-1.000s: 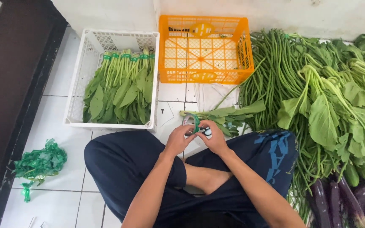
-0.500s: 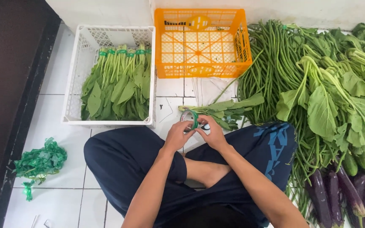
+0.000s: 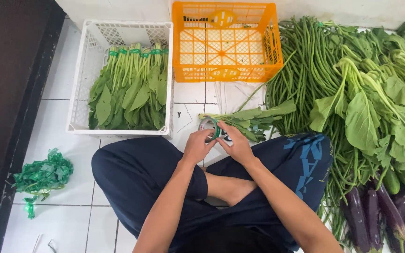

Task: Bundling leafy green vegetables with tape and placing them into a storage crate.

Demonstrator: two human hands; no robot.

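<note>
Bundle of leafy greens (image 3: 249, 119) lay on the tiled floor (image 3: 71, 150) just before the crossed legs, near the orange crate (image 3: 226, 42). Step judged: binding its stems with green tape (image 3: 215, 130); next, tightening the wrap. Left hand (image 3: 198, 146) and right hand (image 3: 235, 144) were closed, pinching tape at the stems.

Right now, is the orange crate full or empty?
Empty. The orange crate shows only its bare mesh floor and walls, while the white crate beside it holds tied bundles of leafy greens.
</note>
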